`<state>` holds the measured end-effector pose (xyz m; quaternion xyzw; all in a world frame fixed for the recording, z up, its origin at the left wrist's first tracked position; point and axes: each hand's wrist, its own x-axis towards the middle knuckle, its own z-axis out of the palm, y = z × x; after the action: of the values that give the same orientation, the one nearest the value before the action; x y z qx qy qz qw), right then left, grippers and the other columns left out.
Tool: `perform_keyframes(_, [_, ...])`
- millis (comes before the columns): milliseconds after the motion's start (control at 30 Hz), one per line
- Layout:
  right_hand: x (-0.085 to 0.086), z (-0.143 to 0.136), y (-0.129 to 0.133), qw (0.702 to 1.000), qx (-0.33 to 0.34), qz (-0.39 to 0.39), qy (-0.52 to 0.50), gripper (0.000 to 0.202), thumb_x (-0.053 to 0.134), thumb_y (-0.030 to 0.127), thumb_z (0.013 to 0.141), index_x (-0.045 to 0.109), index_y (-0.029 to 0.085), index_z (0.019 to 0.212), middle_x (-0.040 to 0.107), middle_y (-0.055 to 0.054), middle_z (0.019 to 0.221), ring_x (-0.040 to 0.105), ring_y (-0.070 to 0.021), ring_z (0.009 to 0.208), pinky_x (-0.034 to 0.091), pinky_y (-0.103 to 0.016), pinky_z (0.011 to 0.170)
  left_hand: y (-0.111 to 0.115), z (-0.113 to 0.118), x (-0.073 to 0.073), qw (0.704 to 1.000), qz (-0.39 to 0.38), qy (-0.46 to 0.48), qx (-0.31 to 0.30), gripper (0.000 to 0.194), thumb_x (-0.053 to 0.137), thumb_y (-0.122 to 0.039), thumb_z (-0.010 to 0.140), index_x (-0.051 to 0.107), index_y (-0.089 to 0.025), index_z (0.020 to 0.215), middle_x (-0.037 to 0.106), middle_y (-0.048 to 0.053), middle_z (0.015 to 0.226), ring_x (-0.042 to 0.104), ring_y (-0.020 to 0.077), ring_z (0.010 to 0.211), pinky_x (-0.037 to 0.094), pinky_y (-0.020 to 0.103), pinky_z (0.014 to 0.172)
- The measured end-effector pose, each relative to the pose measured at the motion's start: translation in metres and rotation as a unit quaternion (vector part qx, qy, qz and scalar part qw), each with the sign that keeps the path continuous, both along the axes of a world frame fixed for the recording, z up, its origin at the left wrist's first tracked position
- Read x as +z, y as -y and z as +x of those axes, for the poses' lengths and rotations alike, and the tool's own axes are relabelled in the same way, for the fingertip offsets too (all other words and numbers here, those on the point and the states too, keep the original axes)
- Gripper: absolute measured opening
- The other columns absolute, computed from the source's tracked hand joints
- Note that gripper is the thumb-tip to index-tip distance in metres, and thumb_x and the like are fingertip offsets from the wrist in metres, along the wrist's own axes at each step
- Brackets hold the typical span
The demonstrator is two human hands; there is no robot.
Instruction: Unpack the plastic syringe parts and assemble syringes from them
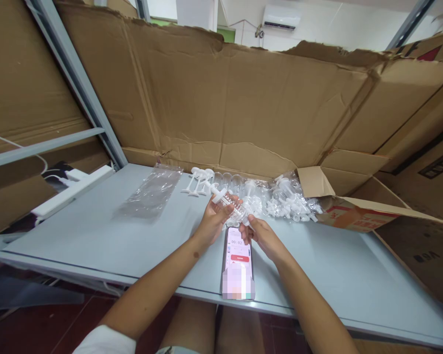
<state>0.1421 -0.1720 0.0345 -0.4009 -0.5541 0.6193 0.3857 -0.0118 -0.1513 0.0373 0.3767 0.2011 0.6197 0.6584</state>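
Looks like our packing workbench: cardboard sheet [221, 103] behind, metal frame [79, 83], bagged plastic parts [290, 199], open carton [358, 214].

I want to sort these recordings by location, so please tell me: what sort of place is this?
Probably a small workshop or packing room: a cardboard-screened bench holds bagged white plastic parts, an open carton stands at the right, and a power strip lies at the left.
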Motion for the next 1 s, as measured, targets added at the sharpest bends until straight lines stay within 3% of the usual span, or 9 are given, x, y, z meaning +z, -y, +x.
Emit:
perform_keyframes(100, [0.001, 0.000, 0.000, 0.997, -0.046, 0.058, 0.010, 0.031, 0.056, 0.047, 0.075, 0.051, 0.018, 0.070, 0.049, 0.003, 0.058, 0.044, -0.0095, 0.051, 0.035, -0.024, 0.053, 0.000, 0.000, 0.000, 1.000, -0.001, 0.005, -0.002, 0.041, 0.072, -0.026, 0.064, 0.051, -0.021, 0.099, 0.060, 0.003, 0.100, 0.057, 0.0218, 0.100, 0.042, 0.037, 0.088])
perform_keyframes(200, [0.001, -0.001, 0.001, 0.988, -0.092, 0.121, 0.021, 0.032, 0.071, 0.034, 0.064, 0.042, 0.021, 0.073, 0.048, 0.005, 0.065, 0.047, -0.0101, 0.059, 0.036, -0.022, 0.055, 0.000, 0.001, -0.001, 1.000, -0.003, 0.003, -0.004, 0.040, 0.072, -0.026, 0.064, 0.051, -0.021, 0.097, 0.060, 0.003, 0.099, 0.057, 0.0219, 0.100, 0.042, 0.037, 0.087])
perform_keyframes(400, [-0.003, -0.001, -0.001, 0.994, -0.048, 0.093, 0.034, 0.027, 0.063, 0.035, 0.071, 0.041, 0.022, 0.079, 0.050, 0.005, 0.065, 0.048, -0.0099, 0.055, 0.038, -0.023, 0.052, -0.001, 0.002, -0.003, 1.000, 0.004, -0.006, 0.006, 0.039, 0.072, -0.026, 0.065, 0.052, -0.019, 0.097, 0.060, 0.004, 0.099, 0.057, 0.0219, 0.099, 0.043, 0.035, 0.085])
perform_keyframes(500, [-0.005, 0.002, -0.004, 0.983, -0.082, 0.129, 0.102, 0.021, 0.060, 0.037, 0.074, 0.048, 0.021, 0.082, 0.052, 0.003, 0.066, 0.051, -0.0125, 0.059, 0.040, -0.026, 0.056, -0.004, 0.000, -0.003, 1.000, -0.003, 0.003, 0.025, 0.038, 0.072, -0.026, 0.064, 0.052, -0.019, 0.095, 0.060, 0.004, 0.098, 0.058, 0.0218, 0.098, 0.043, 0.036, 0.086])
perform_keyframes(567, [-0.005, 0.006, -0.007, 0.948, -0.145, 0.212, 0.190, 0.019, 0.058, 0.036, 0.075, 0.056, 0.021, 0.088, 0.054, -0.001, 0.075, 0.053, -0.0166, 0.072, 0.042, -0.030, 0.065, -0.007, -0.002, -0.003, 0.999, -0.015, 0.013, 0.045, 0.038, 0.073, -0.026, 0.063, 0.052, -0.019, 0.094, 0.061, 0.003, 0.097, 0.058, 0.0212, 0.098, 0.042, 0.036, 0.087])
perform_keyframes(633, [-0.005, 0.011, -0.010, 0.884, -0.208, 0.305, 0.288, 0.021, 0.058, 0.035, 0.076, 0.062, 0.023, 0.093, 0.055, -0.004, 0.084, 0.051, -0.0204, 0.084, 0.041, -0.035, 0.076, -0.010, -0.003, -0.002, 0.997, -0.024, 0.017, 0.065, 0.038, 0.073, -0.026, 0.062, 0.052, -0.019, 0.093, 0.061, 0.003, 0.096, 0.059, 0.0203, 0.096, 0.043, 0.035, 0.086])
perform_keyframes(700, [-0.006, 0.014, -0.013, 0.836, -0.234, 0.353, 0.348, 0.024, 0.054, 0.033, 0.079, 0.063, 0.024, 0.099, 0.054, -0.005, 0.082, 0.050, -0.0214, 0.083, 0.040, -0.037, 0.078, -0.012, -0.004, -0.002, 0.996, -0.028, 0.015, 0.083, 0.037, 0.073, -0.026, 0.062, 0.052, -0.019, 0.092, 0.062, 0.002, 0.095, 0.060, 0.0193, 0.095, 0.043, 0.033, 0.084])
perform_keyframes(800, [-0.010, 0.015, -0.016, 0.823, -0.219, 0.377, 0.365, 0.025, 0.046, 0.026, 0.084, 0.061, 0.022, 0.104, 0.056, -0.006, 0.081, 0.051, -0.0210, 0.080, 0.042, -0.036, 0.075, -0.014, -0.005, -0.001, 0.994, -0.029, 0.014, 0.101, 0.035, 0.072, -0.025, 0.063, 0.052, -0.019, 0.091, 0.062, 0.001, 0.092, 0.060, 0.0179, 0.093, 0.044, 0.031, 0.082])
perform_keyframes(1000, [-0.019, 0.009, -0.023, 0.792, -0.133, 0.436, 0.406, 0.034, 0.038, 0.012, 0.084, 0.057, 0.023, 0.111, 0.061, -0.008, 0.098, 0.050, -0.0230, 0.093, 0.042, -0.039, 0.081, -0.013, -0.005, 0.000, 0.993, -0.039, 0.019, 0.110, 0.037, 0.073, -0.024, 0.062, 0.052, -0.018, 0.092, 0.062, 0.002, 0.094, 0.060, 0.0182, 0.094, 0.043, 0.032, 0.084])
